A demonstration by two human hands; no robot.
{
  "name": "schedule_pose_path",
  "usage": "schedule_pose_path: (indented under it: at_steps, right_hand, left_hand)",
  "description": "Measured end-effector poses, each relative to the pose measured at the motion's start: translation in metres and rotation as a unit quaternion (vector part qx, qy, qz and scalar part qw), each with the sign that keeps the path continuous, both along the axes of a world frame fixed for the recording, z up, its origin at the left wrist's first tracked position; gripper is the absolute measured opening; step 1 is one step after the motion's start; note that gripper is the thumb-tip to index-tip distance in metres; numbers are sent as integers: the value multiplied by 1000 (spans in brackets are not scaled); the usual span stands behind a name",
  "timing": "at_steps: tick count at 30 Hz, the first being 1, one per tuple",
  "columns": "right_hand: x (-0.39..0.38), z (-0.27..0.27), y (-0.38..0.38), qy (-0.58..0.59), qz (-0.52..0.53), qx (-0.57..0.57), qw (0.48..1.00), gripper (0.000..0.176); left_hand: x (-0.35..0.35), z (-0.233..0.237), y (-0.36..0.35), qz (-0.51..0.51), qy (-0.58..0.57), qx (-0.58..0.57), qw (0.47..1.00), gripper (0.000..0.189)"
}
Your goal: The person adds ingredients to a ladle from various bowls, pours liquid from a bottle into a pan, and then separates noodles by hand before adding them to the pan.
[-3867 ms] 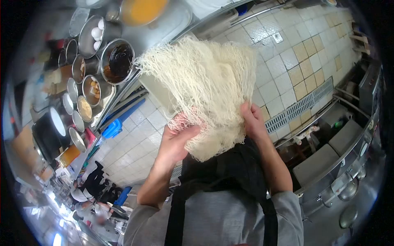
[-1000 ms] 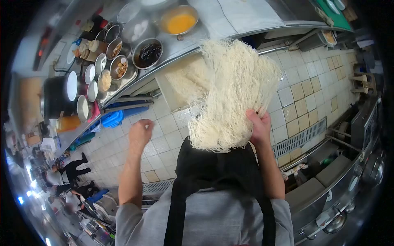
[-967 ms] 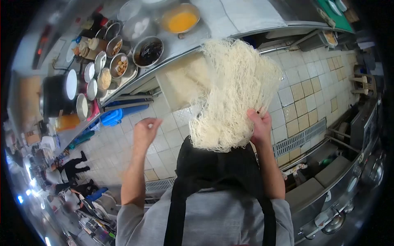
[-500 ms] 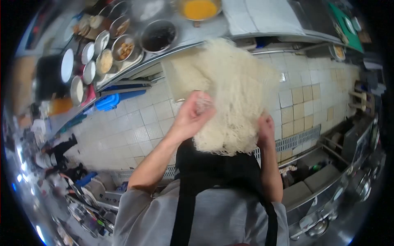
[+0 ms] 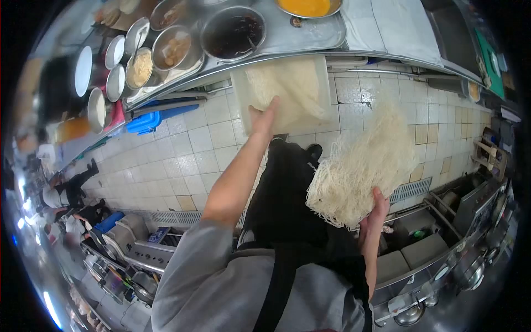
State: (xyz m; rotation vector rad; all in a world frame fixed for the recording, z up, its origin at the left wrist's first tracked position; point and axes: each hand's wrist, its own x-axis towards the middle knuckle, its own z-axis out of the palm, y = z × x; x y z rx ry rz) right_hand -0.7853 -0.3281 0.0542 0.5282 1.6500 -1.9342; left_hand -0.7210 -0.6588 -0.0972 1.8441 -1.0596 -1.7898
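Observation:
My right hand (image 5: 376, 211) grips the lower right edge of a large bundle of dried rice noodles (image 5: 359, 174), held out over the floor to the right of my legs. The strands are pale, thin and tangled. My left hand (image 5: 262, 117) reaches over the front left part of a translucent plastic container (image 5: 238, 102), thumb and fingers apart. More pale noodles (image 5: 285, 83) lie inside this container, just beyond my fingertips. The container sits close to the counter's front edge.
Along the metal counter (image 5: 310, 41) stand a bowl of dark liquid (image 5: 232, 33), a bowl of yellow liquid (image 5: 310, 5) and several smaller bowls. White cloths (image 5: 398, 27) lie to the right. A blue object (image 5: 145, 123) is below the counter. A person (image 5: 63, 193) is far left.
The noodle bundle has moved right, away from the container, with my right hand holding it. My left hand has moved forward over the container, and its clenched fingers have spread.

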Motion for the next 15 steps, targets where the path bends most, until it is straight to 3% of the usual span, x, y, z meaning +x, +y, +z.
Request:
schedule_pose_path:
  at_steps: [3,5,6,8,11,15]
  right_hand:
    - [0,2,-5,-16,-7,-31,999,70]
    - [-1,-2,-4,-27,-8,-38,999,70]
    - [-1,-10,-2,-26,-20,-29,999,68]
    - [-3,-17,-8,-28,-35,-24,999,66]
    - [-7,-20,-23,-4,-16,-22,1000,60]
    - [-13,-28,-28,-12,1,-48,999,53]
  left_hand:
    - [1,-9,-16,-41,-11,73,996,98]
    - [9,-6,-17,-80,47,90,992,83]
    - [14,7,-16,-81,47,90,992,83]
    - [34,53,-6,-103,189,105,971,70]
    - [61,102,4,-136,125,139,973,57]
    - [104,125,7,-178,158,177,955,55]
